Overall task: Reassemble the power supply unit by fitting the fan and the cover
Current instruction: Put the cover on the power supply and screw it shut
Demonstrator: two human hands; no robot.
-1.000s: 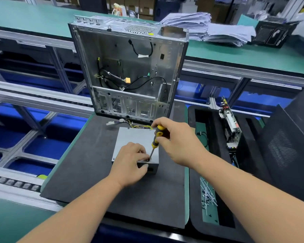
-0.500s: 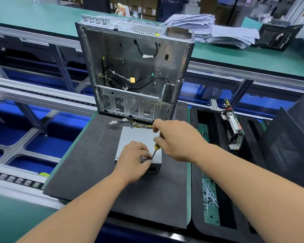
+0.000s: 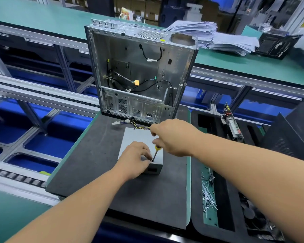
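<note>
driving a cover screw: my right hand (image 3: 172,137) grips the screwdriver (image 3: 156,153) upright, my left hand (image 3: 135,159) curled, steadying its tip at the power supply unit (image 3: 139,137)'s 5 o'clock corner; next, i judge, steady downward turns.

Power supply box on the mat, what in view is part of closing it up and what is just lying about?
In use:
- power supply unit, cover on
- screwdriver, gripped by right hand, tip at near edge
- left hand, steadying the unit
- black mat underneath

Lying about:
- open computer case
- paper stacks
- circuit board in tray
- loose cable ties
</note>
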